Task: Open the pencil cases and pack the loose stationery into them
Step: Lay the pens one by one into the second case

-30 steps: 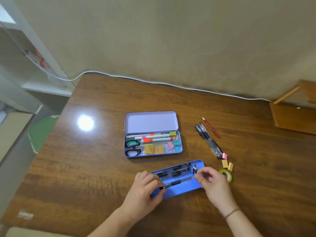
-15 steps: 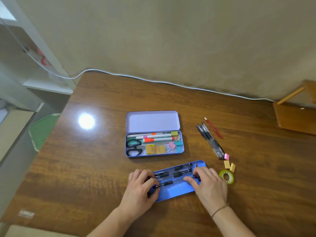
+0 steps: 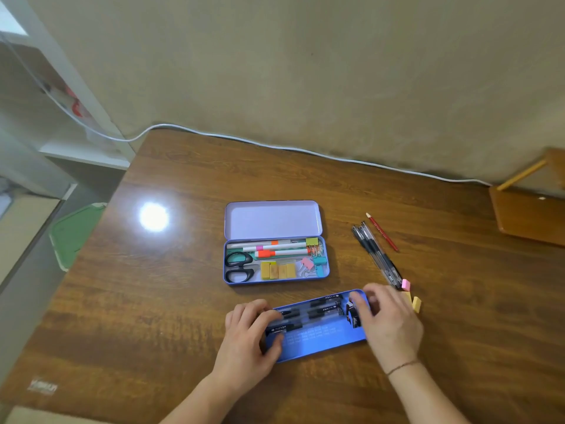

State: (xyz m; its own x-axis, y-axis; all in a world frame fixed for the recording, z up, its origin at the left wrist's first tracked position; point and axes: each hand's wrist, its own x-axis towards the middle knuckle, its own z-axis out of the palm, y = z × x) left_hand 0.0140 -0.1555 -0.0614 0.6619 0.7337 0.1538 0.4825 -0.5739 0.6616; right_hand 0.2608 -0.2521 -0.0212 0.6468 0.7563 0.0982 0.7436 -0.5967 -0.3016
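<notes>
The left hand (image 3: 244, 338) grips the left end of the blue pencil case (image 3: 318, 335), fingers curled over its far edge and thumb at the near edge. The right hand (image 3: 388, 319) rests over the right end, fingers bent onto the lid; whether they pinch its rim cannot be told. The blue case lies shut on the wooden table (image 3: 183, 301) between the two hands.

Just beyond the right hand's fingertips lie the pink eraser (image 3: 405, 283) and a yellow eraser (image 3: 416, 303), with the black pens (image 3: 376, 255) and the red pencil (image 3: 382, 232) farther out. Ahead of both hands sits the purple pencil case (image 3: 275, 243), open and already holding markers, scissors (image 3: 238, 267), erasers and clips.

Risks, as judged: a lid that releases suddenly could jerk the blue case sideways, scattering the erasers or rolling the pens. Prising at one end only may twist the lid. The right wrist, drawn back, could sweep the nearby erasers off toward the table's edge.
</notes>
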